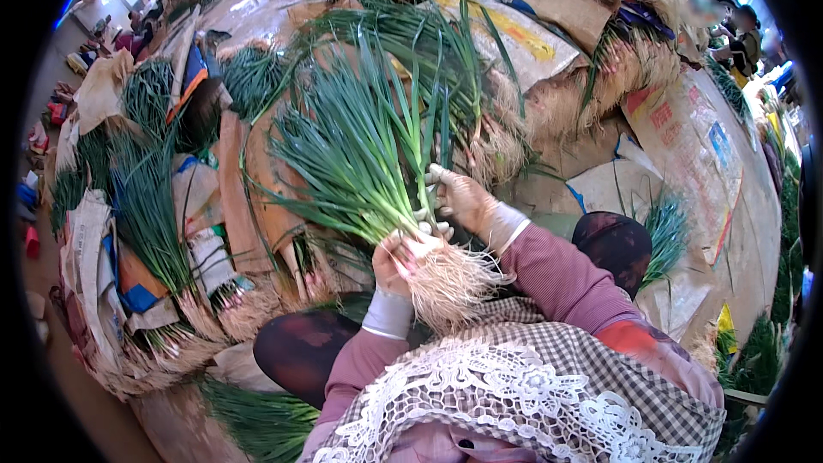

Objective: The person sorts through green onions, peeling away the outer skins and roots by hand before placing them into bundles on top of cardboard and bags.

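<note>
A thick bunch of green onions (358,150) is held up in front of me, leaves pointing away to the upper left and pale roots hanging toward my lap. My left hand (392,267), in a thin pale glove, wraps around its white bulb end from the left. On the right side of the bunch, my right hand (469,204), gloved too, has its fingers curled at the lower stalks, closed on a green onion stalk that stands slightly apart. Some of its fingertips are hidden by the leaves. Just beyond lies another heap of green onions (463,77) with its roots to the right.
Bundled green onions (150,206) lie among paper and sacking at the left. Brown sheets (570,13) cover a pile at the back. A printed sack (686,154) is spread at the right, near a small onion bunch (664,236). Another person (744,45) is at the far right.
</note>
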### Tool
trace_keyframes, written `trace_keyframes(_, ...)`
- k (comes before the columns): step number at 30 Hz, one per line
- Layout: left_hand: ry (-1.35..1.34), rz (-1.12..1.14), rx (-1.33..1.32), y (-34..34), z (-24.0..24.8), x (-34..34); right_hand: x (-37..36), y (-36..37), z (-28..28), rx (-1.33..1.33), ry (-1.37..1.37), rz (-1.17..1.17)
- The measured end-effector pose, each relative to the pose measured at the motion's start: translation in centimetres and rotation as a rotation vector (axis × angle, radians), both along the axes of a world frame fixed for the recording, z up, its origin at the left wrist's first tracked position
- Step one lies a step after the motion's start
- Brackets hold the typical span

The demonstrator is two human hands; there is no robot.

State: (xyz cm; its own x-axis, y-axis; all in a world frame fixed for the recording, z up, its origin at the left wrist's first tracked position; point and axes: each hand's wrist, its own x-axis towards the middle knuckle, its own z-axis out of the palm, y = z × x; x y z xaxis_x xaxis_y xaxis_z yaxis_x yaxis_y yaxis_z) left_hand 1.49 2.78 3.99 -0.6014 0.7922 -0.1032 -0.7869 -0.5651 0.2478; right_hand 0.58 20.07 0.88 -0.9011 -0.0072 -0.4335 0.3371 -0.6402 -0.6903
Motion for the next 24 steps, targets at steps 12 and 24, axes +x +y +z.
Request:
trace_keyframes(12, -0.005, 0.036, -0.203, -2.2, -6.4, -1.6, 1.2, -1.8, -2.3, 1.505, 0.106, 0.568)
trace_keyframes(24, 0.145, 0.015, -0.077, -0.5, -1.3, -1.0, 0.0, 10.4, -3.3, 1.782, 0.037, -0.073)
